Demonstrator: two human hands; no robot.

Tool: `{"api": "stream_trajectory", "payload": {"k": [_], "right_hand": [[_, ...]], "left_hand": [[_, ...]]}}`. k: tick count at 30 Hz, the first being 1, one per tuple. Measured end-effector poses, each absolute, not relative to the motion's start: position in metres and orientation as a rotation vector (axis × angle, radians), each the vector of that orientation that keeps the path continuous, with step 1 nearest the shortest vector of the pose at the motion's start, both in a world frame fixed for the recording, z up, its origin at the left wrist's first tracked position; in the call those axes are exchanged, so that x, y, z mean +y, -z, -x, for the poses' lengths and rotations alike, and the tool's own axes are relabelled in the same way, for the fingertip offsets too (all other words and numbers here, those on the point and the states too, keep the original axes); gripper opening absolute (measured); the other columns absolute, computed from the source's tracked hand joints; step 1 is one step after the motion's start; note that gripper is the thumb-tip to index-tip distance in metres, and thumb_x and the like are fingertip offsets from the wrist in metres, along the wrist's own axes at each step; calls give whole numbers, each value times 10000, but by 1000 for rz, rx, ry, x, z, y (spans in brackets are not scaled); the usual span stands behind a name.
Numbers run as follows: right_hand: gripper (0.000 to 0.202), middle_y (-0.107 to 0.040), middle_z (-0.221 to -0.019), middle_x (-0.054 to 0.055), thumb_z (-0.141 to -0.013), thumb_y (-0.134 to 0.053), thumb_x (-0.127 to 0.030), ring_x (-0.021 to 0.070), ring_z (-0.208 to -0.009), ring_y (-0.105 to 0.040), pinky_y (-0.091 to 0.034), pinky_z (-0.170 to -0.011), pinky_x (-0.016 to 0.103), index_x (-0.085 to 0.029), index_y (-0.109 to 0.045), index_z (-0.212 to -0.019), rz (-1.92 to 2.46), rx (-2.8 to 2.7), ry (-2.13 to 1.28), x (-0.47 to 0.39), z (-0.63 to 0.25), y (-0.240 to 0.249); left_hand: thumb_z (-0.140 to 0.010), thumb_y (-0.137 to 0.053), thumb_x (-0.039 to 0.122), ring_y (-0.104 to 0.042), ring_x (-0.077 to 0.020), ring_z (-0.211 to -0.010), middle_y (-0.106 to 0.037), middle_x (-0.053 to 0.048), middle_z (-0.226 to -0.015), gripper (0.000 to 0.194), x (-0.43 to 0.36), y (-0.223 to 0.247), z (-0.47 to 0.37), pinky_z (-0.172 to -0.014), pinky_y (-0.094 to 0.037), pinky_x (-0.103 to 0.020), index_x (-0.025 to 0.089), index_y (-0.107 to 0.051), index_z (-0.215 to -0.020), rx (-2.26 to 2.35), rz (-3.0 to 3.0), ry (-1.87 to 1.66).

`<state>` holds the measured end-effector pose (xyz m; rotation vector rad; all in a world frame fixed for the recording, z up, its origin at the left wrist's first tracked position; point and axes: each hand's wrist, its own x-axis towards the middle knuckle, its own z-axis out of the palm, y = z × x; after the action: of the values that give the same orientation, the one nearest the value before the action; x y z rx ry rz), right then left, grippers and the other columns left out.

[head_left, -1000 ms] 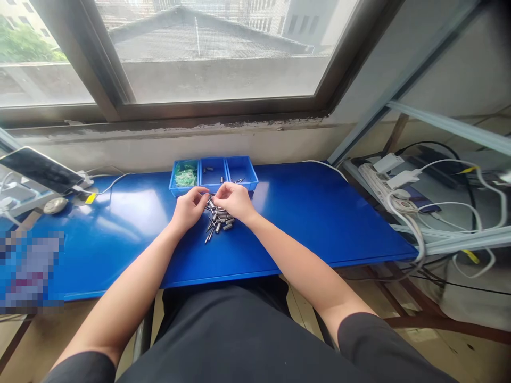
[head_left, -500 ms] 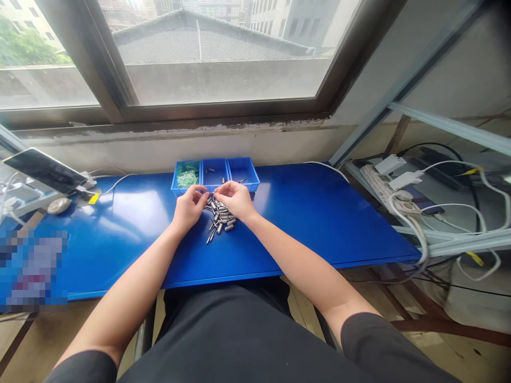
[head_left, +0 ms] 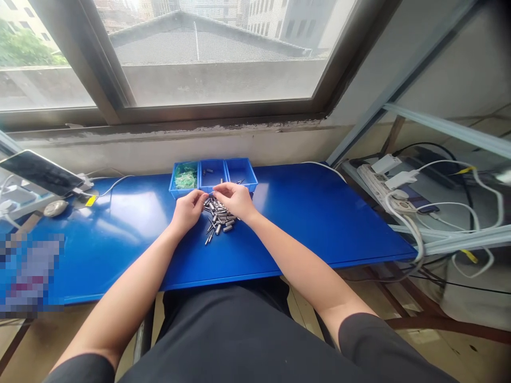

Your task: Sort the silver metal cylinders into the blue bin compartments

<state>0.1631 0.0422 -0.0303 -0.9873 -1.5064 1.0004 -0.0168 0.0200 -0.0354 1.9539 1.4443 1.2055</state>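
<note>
A pile of small metal parts (head_left: 221,217), some thin pins and some short cylinders, lies on the blue table (head_left: 303,218). Over the pile's back edge, my left hand (head_left: 189,211) and my right hand (head_left: 236,201) meet almost fingertip to fingertip. Both have thumb and forefinger pinched together. A tiny shiny piece shows between them, too small to name. Just behind the hands stand three joined blue bins: the left bin (head_left: 172,183) holds green material, the middle bin (head_left: 213,163) a few small metal parts, and the right bin (head_left: 254,178) some thin parts near its front.
A phone (head_left: 42,173) leans at the far left beside a power strip and a round pale object (head_left: 55,208). On the right, a shelf frame holds another power strip (head_left: 375,183) with white cables. The window (head_left: 223,80) is behind the table.
The view has shifted slightly. Both hands keep nearly the same place over the pile, still pinched, with the fingertips a little closer together.
</note>
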Motion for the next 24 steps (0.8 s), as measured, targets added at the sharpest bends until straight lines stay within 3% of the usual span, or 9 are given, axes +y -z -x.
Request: {"api": "stream_trajectory", "payload": {"k": [9, 14, 20, 24], "right_hand": [[137, -755, -836, 50, -807, -689, -293, 161, -725, -687, -576, -727, 313, -182, -729, -876, 1042, -1483, -1066, 45, -159, 38], [147, -755, -847, 50, -807, -682, -301, 160, -743, -683, -561, -732, 308, -184, -728, -882, 1033, -1488, -1073, 43, -158, 39], [194, -755, -856, 49, -782, -703, -348, 161, -743, -681, -560, -753, 320, -186, -733, -883, 984, -1468, -1104, 39, -157, 37], [230, -725, -761, 37, -764, -714, -395, 161, -673, -656, -558, -686, 317, -184, -727, -855, 985, -1381, -1144, 42, -155, 39]], "left_hand": [[-926, -613, 409, -545, -120, -513, -567, 58, -559, 232, 18, 33, 16, -597, -435, -253, 206, -667, -1023, 1439, -1870, -1291], [-940, -583, 403, -541, -121, -513, -553, 57, -558, 206, 18, 33, 16, -597, -430, -256, 208, -648, -962, 1448, -1885, -1293], [-961, -544, 459, -534, -129, -510, -568, 37, -543, 304, 20, 33, 18, -574, -422, -262, 203, -611, -811, 1484, -1882, -1247], [-943, -585, 437, -539, -127, -514, -577, 44, -557, 244, 19, 34, 16, -586, -426, -260, 204, -658, -934, 1475, -1879, -1268]]}}
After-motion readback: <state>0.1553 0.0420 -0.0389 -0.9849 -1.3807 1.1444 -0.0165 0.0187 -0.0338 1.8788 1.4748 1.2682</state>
